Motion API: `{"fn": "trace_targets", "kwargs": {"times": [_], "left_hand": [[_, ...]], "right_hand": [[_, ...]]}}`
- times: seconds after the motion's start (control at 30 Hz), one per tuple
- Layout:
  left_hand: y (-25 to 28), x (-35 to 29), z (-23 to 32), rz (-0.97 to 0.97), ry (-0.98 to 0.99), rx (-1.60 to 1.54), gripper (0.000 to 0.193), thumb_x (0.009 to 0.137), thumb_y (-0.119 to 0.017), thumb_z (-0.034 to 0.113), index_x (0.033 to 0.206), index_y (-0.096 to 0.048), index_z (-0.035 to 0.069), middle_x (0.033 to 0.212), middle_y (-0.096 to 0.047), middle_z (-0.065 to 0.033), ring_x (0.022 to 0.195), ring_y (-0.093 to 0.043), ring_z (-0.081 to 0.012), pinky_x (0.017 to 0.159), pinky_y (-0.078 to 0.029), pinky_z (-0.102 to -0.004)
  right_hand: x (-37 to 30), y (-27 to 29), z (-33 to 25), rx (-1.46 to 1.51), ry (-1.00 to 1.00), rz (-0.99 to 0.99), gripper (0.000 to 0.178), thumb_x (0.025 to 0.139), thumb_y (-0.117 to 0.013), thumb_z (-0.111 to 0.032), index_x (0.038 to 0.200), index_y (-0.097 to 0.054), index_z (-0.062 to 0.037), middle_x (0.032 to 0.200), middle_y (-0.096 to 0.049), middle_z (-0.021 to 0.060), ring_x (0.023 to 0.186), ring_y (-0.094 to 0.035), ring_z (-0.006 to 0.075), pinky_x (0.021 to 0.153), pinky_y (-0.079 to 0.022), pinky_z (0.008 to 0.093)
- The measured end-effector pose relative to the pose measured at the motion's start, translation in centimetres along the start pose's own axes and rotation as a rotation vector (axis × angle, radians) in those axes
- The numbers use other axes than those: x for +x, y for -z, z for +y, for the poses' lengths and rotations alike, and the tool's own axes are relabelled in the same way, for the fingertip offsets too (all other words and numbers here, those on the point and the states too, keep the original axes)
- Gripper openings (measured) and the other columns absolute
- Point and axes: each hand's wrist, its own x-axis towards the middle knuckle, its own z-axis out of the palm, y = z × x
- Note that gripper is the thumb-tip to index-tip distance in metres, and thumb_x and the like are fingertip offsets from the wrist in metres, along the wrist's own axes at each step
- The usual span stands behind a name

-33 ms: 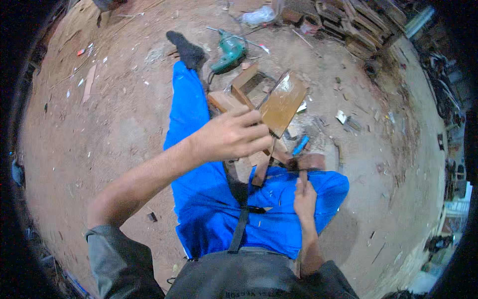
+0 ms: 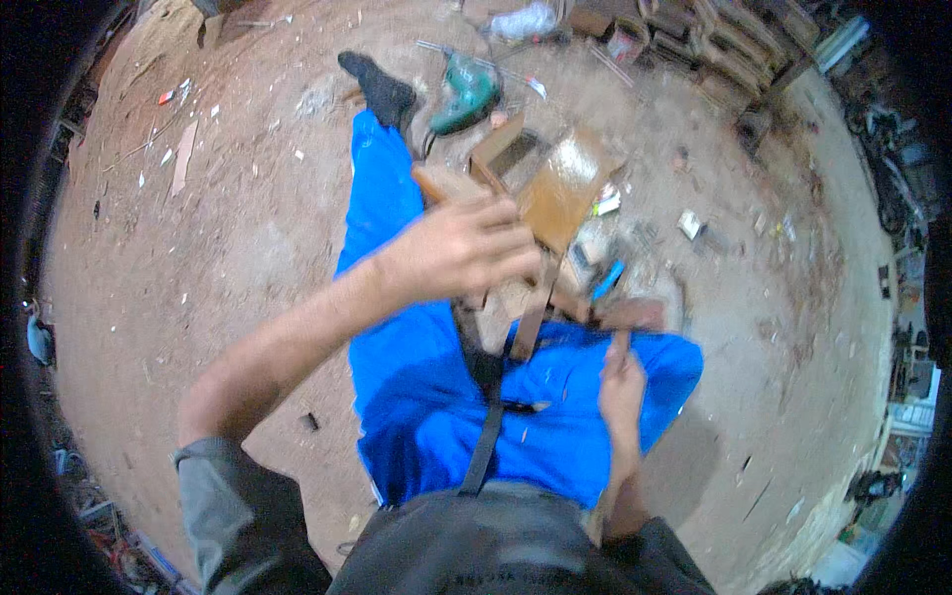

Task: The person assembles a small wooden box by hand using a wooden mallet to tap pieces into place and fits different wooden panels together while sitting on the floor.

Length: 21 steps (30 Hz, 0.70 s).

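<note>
Between the legs (image 2: 382, 218) on the dirt floor (image 2: 248, 248): wooden assembly (image 2: 551, 220), likely stiff and not too heavy, glossy panel (image 2: 570, 183) maybe slippery, so probably best grabbed edge-on. Left hand (image 2: 471, 248) half-curled over it, can't tell if gripping; right hand (image 2: 623, 384) closed round a blurry mallet-like tool (image 2: 633, 315).

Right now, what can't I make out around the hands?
Head view, all of these:
Left hand: its own back and fingers hide its hold on the wooden assembly.
Hammer-like tool in the right hand: blurred, exact kind unclear.
Clutter at the right rim: small, partly cut off by the dark edge.
</note>
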Motion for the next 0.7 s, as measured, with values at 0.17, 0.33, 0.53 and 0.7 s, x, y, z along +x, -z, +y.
{"fn": "trace_targets", "kwargs": {"times": [0.17,0.33,0.53,0.7], "left_hand": [[0.9,-1.9,-1.0,-0.109,0.013,0.031,0.017,0.077,-0.063,0.022,0.092,-0.059,0.016,0.088,-0.057,0.0005,0.096,-0.059,-0.0180,0.085,-0.047,-0.0333],[-1.2,-4.0,-0.3,-0.204,0.009,0.006,0.020,0.071,-0.062,0.026,0.087,-0.058,0.014,0.093,-0.061,-0.0013,0.098,-0.060,-0.0225,0.088,-0.048,-0.0395],[-1.9,-1.7,0.2,-0.009,0.007,-0.076,0.016,0.079,-0.061,0.023,0.094,-0.059,0.018,0.092,-0.056,0.0023,0.091,-0.057,-0.0195,0.085,-0.047,-0.0348],[-0.3,-2.6,-1.1,-0.125,-0.008,-0.154,0.020,0.074,-0.062,0.024,0.091,-0.056,0.015,0.092,-0.053,-0.0021,0.093,-0.056,-0.0230,0.078,-0.049,-0.0351]], "right_hand": [[4.8,10.2,-5.7,-0.416,0.483,0.264,0.036,0.108,-0.043,-0.032,0.101,-0.062,-0.0024,0.074,-0.060,0.0135,0.062,-0.056,0.0316,0.060,-0.046,0.0447],[2.7,22.8,-22.0,0.637,0.536,0.524,0.031,0.107,-0.049,-0.036,0.102,-0.060,-0.0073,0.070,-0.046,-0.0038,0.059,-0.041,0.0048,0.050,-0.029,0.0203],[0.9,13.8,-16.1,0.820,0.872,0.518,0.031,0.099,-0.056,-0.027,0.115,-0.063,-0.0008,0.088,-0.062,0.0100,0.077,-0.054,0.0209,0.070,-0.046,0.0353],[2.8,-2.5,-7.8,-0.063,0.180,-0.117,0.032,0.098,-0.064,-0.024,0.112,-0.067,0.0044,0.096,-0.070,0.0217,0.083,-0.063,0.0331,0.077,-0.050,0.0445]]}}
